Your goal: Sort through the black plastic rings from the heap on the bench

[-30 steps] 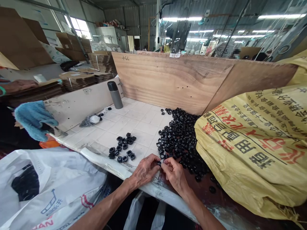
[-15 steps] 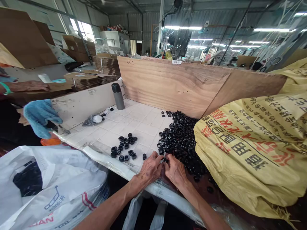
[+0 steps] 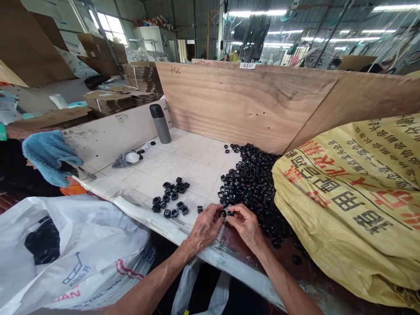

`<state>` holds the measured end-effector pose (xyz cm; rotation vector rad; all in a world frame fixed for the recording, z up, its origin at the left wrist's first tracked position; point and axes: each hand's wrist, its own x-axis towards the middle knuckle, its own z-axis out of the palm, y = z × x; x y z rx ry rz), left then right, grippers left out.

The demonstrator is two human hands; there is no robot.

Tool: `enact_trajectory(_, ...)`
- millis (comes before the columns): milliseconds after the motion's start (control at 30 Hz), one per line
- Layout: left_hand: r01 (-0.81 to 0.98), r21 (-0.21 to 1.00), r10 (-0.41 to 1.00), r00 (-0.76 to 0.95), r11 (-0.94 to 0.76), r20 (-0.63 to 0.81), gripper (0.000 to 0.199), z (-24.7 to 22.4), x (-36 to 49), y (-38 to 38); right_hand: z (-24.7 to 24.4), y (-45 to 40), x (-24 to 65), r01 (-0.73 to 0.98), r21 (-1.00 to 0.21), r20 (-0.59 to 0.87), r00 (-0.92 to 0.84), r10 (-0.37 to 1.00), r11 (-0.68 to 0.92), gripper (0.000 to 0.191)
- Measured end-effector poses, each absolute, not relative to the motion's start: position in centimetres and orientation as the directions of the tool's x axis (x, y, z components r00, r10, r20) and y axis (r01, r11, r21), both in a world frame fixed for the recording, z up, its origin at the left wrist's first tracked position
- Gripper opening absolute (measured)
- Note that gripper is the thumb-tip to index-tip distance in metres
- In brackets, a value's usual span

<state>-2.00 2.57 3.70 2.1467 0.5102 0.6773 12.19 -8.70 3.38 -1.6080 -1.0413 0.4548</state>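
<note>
My left hand (image 3: 205,226) is closed at the table's front edge, with a small black ring-shaped plastic part (image 3: 222,213) pinched between thumb and fingers. Close beside it, my right hand (image 3: 246,224) pinches another small black plastic part (image 3: 230,213), mostly covered by the fingertips. The two parts are almost side by side; I cannot tell whether they touch. Behind and right of my hands lies a large pile of similar black parts (image 3: 249,183). To the left, a loose group of them (image 3: 173,190) is spread on the pale tabletop, and a single one (image 3: 200,209) lies near my left hand.
A yellow printed sack (image 3: 344,201) bulges over the right side. Wooden boards (image 3: 236,103) wall the back. On the table's left stand a grey flask (image 3: 160,124) and a small clear bag (image 3: 126,159). A white bag (image 3: 95,258) and blue cloth (image 3: 49,155) flank the left edge.
My hands have drawn slightly apart, and the black parts between my fingers now show. The right hand's fingers have lifted. The whole view has shifted a little.
</note>
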Motion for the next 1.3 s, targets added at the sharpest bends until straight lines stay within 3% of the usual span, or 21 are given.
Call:
enact_trajectory(100,0.08,0.83,0.562,0.771,-0.552,0.299,0.025,4.1,-2.0,2.6,4.1,-8.9,12.2,0.184,-0.983,0.125,0.538,0.833,0.028,0.022)
enact_trajectory(167,0.057,0.846,0.576,0.756,-0.53,0.31,0.026,4.1,-1.9,2.6,4.2,-9.0,12.2,0.135,-0.99,0.114,0.531,0.84,0.049,0.024)
enact_trajectory(400,0.084,0.847,0.599,0.744,-0.525,0.297,0.036,3.8,-1.9,2.4,3.8,-9.0,12.2,0.221,-0.974,0.158,0.529,0.834,0.044,0.02)
enact_trajectory(533,0.105,0.86,0.609,0.749,-0.5,0.263,0.034,4.2,-2.2,2.3,4.2,-9.1,11.9,0.388,-0.92,0.254,0.465,0.848,0.062,0.015)
enact_trajectory(767,-0.031,0.965,0.59,0.786,-0.259,0.184,0.029,3.5,-2.5,2.4,4.4,-9.3,12.0,0.429,-0.902,0.273,0.458,0.846,0.06,0.014)
enact_trajectory(1067,-0.13,0.881,0.516,0.768,-0.455,0.379,0.023,3.4,-2.5,3.0,4.3,-9.5,12.3,0.438,-0.894,0.311,0.455,0.834,0.094,0.016)
enact_trajectory(1300,-0.175,0.893,0.516,0.764,-0.414,0.389,0.024,3.2,-2.4,3.2,4.3,-9.4,12.1,0.471,-0.877,0.333,0.46,0.823,0.091,0.015)
